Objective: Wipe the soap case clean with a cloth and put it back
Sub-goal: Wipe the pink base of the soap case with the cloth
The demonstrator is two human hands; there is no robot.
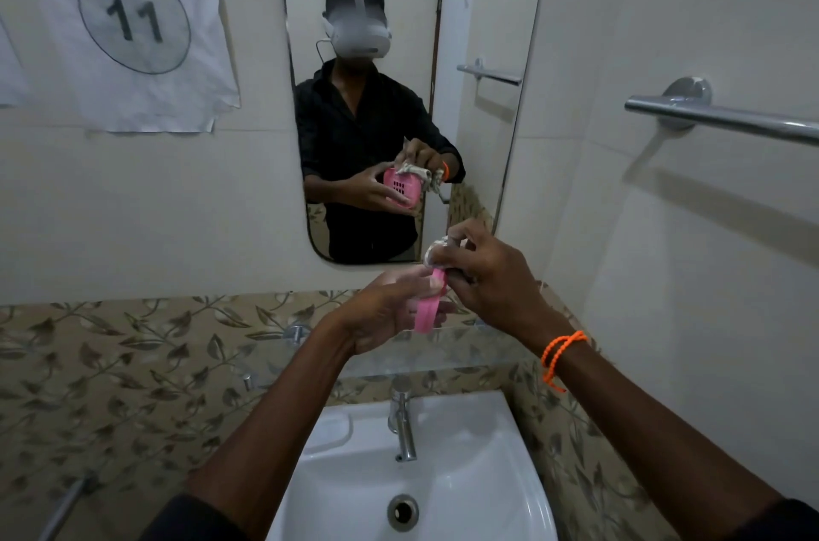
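A pink soap case [429,312] is held edge-on above the sink, in front of the mirror's lower edge. My left hand [381,314] grips it from the left and below. My right hand [483,279] holds a whitish cloth [436,252] bunched in its fingers and presses it on the top of the case. The mirror [412,97] shows the case's slotted face and the cloth lying over its upper corner. Most of the case is hidden behind my fingers.
A white sink [465,474] with a chrome tap [403,421] lies below my arms. A glass shelf [443,356] runs along the wall under the hands. A chrome towel bar [727,119] sticks out at the right. A paper sign [128,22] hangs at the upper left.
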